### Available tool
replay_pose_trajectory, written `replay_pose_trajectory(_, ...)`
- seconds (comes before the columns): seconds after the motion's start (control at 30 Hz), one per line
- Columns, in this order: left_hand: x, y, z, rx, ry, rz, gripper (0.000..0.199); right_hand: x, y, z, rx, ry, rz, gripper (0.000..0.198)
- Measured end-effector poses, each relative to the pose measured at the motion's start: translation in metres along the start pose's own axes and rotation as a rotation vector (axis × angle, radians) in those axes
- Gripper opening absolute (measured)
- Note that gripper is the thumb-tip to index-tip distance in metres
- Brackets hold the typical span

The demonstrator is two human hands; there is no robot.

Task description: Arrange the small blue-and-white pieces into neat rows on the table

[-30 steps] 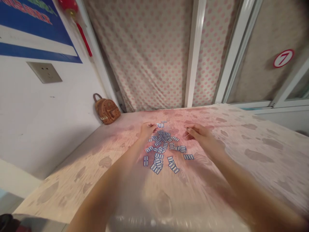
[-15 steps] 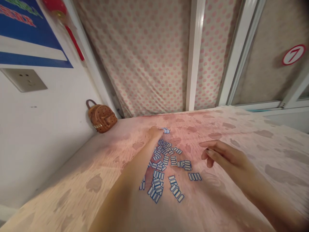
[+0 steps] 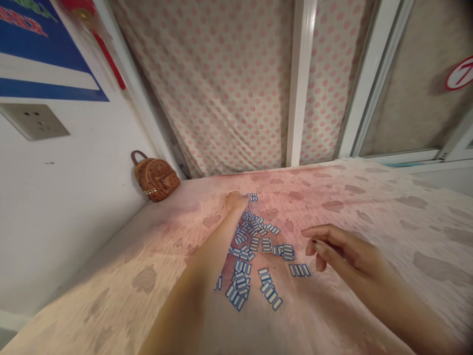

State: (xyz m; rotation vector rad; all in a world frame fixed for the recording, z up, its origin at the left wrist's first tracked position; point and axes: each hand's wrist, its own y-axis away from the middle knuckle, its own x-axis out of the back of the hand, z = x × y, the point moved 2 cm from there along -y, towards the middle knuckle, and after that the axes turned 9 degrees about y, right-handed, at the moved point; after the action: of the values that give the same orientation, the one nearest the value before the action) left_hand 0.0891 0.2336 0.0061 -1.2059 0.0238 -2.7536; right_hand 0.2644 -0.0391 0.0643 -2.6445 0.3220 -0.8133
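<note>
"Pieces (image 3: pixel 253 225), small and striped blue and white: where do they lie?"

"On the desk (image 3: pixel 155 251), mostly in a loose, overlapping scatter running from the middle toward the person. A short row (image 3: pixel 252 196) sits farther off, just apart from the heap."

"And the left hand (image 3: pixel 235 201)?"

"It reaches to that far row, fingers at the row's left end. I cannot tell whether its grip pinches anything; the back of the hand hides the fingers."

"The right hand (image 3: pixel 347 251)?"

"Held to the right of the scatter, its grip loosely spread, index finger and thumb apart. A lone piece (image 3: pixel 300 270) lies near its fingertips, a little closer to the person."

"What about the left forearm (image 3: pixel 192 286)?"

"It stretches along the scatter's left side and partly covers one piece (image 3: pixel 219 283)."

"And farther back?"

"A brown backpack (image 3: pixel 157 178) leans by the white wall (image 3: pixel 84 153), and a dotted curtain (image 3: pixel 229 98) hangs beyond the desk."
</note>
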Motion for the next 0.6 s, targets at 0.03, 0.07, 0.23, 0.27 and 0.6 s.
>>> replay_pose_trajectory(0.03,0.0,0.0,0.0,0.001,-0.004,-0.004,0.039,-0.001,0.001,0.001,-0.006,0.001,-0.005,0.024)
replay_pose_trajectory(0.07,0.0,0.0,-0.001,0.002,-0.01,-0.011,0.039,-0.001,0.001,0.002,-0.01,0.001,-0.012,0.024)
replay_pose_trajectory(0.23,0.003,-0.006,-0.002,0.01,-0.037,-0.055,0.043,-0.001,0.002,0.001,-0.012,-0.001,-0.041,0.023)
replay_pose_trajectory(0.27,0.005,-0.006,-0.002,-0.016,-0.058,-0.07,0.042,-0.001,0.002,0.0,-0.019,-0.002,-0.048,0.024)
replay_pose_trajectory(0.6,0.013,0.085,-0.029,-0.676,-0.311,-0.34,0.057,0.001,-0.005,0.001,-0.049,-0.086,-0.061,0.02)
